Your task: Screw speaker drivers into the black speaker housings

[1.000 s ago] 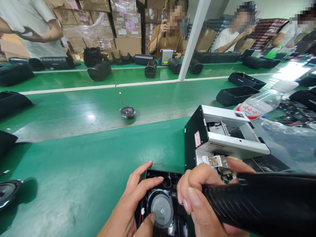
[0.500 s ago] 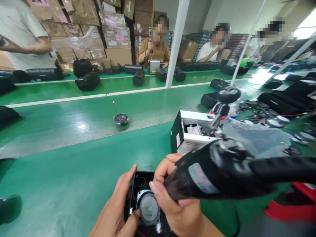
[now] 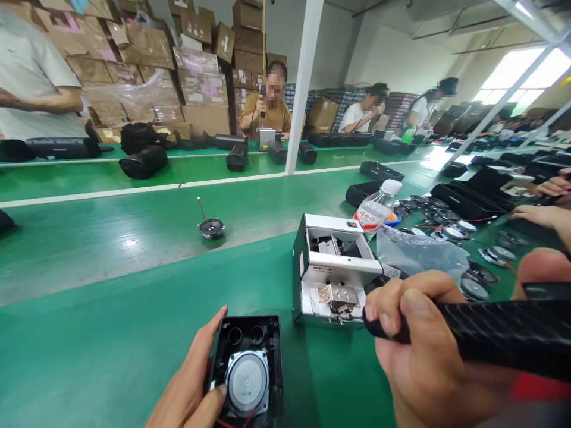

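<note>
A black plastic speaker housing [image 3: 250,339] lies on the green bench near the bottom edge, with a round silver speaker driver [image 3: 247,378] seated in it. My left hand [image 3: 191,386] grips the housing's left side, thumb resting by the driver. My right hand [image 3: 428,351] is closed round a black textured electric screwdriver [image 3: 499,333], held to the right of the housing with its tip near the white screw feeder box [image 3: 332,267]. The screwdriver is off the housing.
A loose speaker driver [image 3: 211,227] with a red wire sits on the belt. A water bottle [image 3: 375,209], a plastic bag [image 3: 419,252] and several drivers [image 3: 473,285] lie at right. Another person's hands [image 3: 542,208] work at right. Workers and black speaker shells [image 3: 143,161] line the far bench.
My right hand lifted the screwdriver off the housing and moved it right, toward the white feeder box. The view tilted up and shifted. My left hand kept hold of the housing.
</note>
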### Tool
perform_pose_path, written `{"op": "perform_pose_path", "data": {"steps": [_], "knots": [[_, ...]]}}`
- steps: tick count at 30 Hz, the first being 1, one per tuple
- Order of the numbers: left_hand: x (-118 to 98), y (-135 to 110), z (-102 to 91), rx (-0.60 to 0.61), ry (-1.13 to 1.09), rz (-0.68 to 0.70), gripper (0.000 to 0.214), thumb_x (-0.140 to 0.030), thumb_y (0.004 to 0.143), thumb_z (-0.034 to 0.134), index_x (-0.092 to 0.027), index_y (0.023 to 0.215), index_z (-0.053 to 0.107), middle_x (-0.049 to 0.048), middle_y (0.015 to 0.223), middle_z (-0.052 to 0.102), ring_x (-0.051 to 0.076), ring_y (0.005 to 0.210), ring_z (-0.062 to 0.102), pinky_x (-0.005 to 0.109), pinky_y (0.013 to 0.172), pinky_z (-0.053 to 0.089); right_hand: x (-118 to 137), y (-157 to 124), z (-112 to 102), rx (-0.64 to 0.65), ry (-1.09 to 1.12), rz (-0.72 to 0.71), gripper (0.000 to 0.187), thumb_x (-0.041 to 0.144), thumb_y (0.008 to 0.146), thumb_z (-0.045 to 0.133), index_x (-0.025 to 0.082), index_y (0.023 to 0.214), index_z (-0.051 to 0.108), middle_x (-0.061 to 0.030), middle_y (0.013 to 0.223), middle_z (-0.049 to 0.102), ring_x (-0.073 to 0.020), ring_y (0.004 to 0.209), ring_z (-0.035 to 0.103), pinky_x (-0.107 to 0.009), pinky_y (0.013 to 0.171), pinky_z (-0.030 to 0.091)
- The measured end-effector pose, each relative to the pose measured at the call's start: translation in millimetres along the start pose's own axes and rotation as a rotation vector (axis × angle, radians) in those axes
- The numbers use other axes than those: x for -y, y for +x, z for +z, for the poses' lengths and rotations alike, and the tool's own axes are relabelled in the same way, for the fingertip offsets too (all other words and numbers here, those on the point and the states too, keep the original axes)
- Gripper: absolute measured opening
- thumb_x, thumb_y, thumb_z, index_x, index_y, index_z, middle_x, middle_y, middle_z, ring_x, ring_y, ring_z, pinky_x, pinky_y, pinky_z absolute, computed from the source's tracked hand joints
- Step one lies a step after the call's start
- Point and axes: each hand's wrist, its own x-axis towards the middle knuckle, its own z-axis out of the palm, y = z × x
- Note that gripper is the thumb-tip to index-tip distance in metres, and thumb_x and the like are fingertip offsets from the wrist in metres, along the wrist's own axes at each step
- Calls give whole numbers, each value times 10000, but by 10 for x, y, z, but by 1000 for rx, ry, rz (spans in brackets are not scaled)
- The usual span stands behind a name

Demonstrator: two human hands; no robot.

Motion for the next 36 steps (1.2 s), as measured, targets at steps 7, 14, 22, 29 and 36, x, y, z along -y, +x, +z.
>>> {"op": "perform_pose_path", "data": {"steps": [7,14,22,29,36], "knots": [[5,92,57,-8,-18,-30,709,-389,1128,458,-286,1817,327,85,1814,478,427,1697,388,642,1348,405,-172,185,-100,90,-56,-49,690,132,1050,726,371,1635,449,102,771,572,-124,563,521,-313,577,541],[43,67,82,26,-63,-60,682,-466,1162,380,-354,1826,275,52,1890,329,433,1729,320,731,1386,238,-156,160,-98,120,-63,-15,639,131,1072,712,413,1606,504,95,759,558,-122,574,532,-309,590,540],[-17,49,81,16,-77,-105,695,-472,1152,416,-342,1824,294,61,1870,376,435,1723,334,727,1387,247,-165,148,-101,144,-35,-2,653,126,1056,722,381,1597,459,101,758,577,-128,559,518,-311,572,519],[-85,46,89,21,-111,-142,686,-438,1155,399,-370,1825,272,29,1878,359,411,1735,314,725,1397,223,-179,180,-35,199,37,41,544,120,971,784,337,1383,502,109,740,629,-131,519,544,-281,512,526],[-2,113,113,36,-128,-39,763,-273,1068,473,-280,1814,311,100,1839,427,415,1692,401,709,1387,292,66,-112,-237,209,58,271,538,123,996,791,399,1424,620,106,665,535,-116,445,471,-248,426,477]]}}
